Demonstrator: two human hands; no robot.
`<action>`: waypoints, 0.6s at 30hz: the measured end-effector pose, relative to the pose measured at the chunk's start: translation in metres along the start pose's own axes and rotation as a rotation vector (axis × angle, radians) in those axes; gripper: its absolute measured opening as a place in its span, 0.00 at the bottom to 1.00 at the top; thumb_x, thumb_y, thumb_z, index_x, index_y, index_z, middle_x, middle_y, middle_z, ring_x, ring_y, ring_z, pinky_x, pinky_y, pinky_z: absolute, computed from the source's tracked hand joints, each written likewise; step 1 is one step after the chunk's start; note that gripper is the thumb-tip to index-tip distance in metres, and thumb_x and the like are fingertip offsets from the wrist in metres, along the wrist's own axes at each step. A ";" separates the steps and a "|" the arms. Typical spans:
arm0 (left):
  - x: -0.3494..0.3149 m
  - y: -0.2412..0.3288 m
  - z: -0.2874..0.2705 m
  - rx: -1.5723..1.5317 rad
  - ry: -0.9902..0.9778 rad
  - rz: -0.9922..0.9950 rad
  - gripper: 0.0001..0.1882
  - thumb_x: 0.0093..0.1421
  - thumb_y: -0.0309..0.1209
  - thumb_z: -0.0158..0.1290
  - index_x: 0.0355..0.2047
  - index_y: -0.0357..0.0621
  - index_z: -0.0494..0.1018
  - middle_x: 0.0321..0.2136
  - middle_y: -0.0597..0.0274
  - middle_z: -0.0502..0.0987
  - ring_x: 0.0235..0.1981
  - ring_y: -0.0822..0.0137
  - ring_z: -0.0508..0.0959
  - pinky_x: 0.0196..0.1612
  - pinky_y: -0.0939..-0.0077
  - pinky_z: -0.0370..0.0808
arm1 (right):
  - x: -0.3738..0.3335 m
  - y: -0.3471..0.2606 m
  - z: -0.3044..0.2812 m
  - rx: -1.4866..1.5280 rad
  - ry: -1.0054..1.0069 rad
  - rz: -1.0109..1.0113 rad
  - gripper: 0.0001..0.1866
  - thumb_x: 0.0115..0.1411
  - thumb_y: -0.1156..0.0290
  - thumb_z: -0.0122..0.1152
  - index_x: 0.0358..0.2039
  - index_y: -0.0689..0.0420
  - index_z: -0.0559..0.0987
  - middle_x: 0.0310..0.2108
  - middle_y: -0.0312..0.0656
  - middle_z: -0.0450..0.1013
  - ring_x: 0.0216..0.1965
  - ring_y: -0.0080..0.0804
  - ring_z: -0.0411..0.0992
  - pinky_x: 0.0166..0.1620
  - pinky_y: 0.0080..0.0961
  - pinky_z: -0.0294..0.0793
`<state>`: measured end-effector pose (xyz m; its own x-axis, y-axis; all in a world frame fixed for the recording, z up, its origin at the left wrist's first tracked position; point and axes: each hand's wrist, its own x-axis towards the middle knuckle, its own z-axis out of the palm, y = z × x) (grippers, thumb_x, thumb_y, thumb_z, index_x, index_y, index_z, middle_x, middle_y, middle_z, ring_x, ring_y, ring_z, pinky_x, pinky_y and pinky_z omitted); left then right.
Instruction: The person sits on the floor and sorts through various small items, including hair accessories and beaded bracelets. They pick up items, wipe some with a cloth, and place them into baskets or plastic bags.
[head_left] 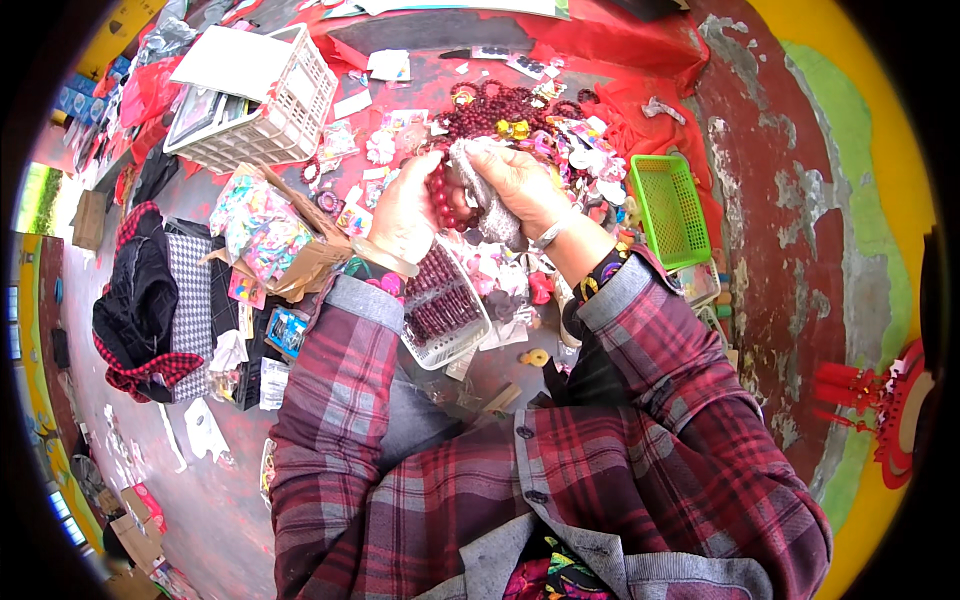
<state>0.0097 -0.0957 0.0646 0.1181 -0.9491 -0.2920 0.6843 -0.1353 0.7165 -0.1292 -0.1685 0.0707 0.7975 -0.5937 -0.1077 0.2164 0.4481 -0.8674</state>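
Note:
In front of my chest, both hands are raised and close together. Dark red beads [440,197], strung like a bracelet, are held in my left hand [405,208], with its fingers curled round them. My right hand [527,187] grips a grey cloth [500,222] that lies against the beads. Just below my hands, a small white basket [446,353] holds rows of dark red bead bracelets [440,290]. Beyond my hands lies a heap of similar dark red bead strings [500,103], with small gold and white trinkets beside it.
A green plastic basket [668,210] stands on the right near the peeling wall. To the left are a cardboard box [305,240] of colourful packets and a white crate [255,135]. A black and checked garment [150,300] lies farther left. Loose trinkets [500,285] cover the red surface.

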 end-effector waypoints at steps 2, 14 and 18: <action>0.000 -0.001 -0.001 0.047 -0.001 -0.042 0.18 0.56 0.46 0.48 0.22 0.43 0.69 0.16 0.63 0.70 0.16 0.70 0.71 0.20 0.77 0.68 | 0.001 0.002 -0.004 -0.059 0.008 0.023 0.17 0.59 0.58 0.49 0.28 0.60 0.75 0.21 0.38 0.72 0.23 0.23 0.70 0.28 0.20 0.69; 0.005 0.000 -0.012 -0.204 -0.022 -0.005 0.17 0.58 0.39 0.44 0.21 0.39 0.68 0.13 0.60 0.68 0.12 0.67 0.65 0.25 0.69 0.67 | 0.007 0.002 -0.009 0.356 0.219 0.198 0.22 0.60 0.53 0.43 0.40 0.59 0.73 0.33 0.38 0.73 0.30 0.28 0.71 0.32 0.25 0.71; 0.004 0.003 -0.011 -0.200 0.024 0.043 0.16 0.60 0.40 0.37 0.25 0.42 0.68 0.15 0.63 0.68 0.13 0.71 0.65 0.22 0.77 0.65 | 0.001 -0.002 0.000 0.246 0.092 0.119 0.15 0.60 0.61 0.48 0.40 0.59 0.73 0.31 0.38 0.73 0.30 0.26 0.71 0.35 0.23 0.72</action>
<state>0.0204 -0.0965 0.0583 0.1657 -0.9455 -0.2804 0.8071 -0.0334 0.5894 -0.1289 -0.1705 0.0723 0.7732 -0.5806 -0.2553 0.2633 0.6601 -0.7035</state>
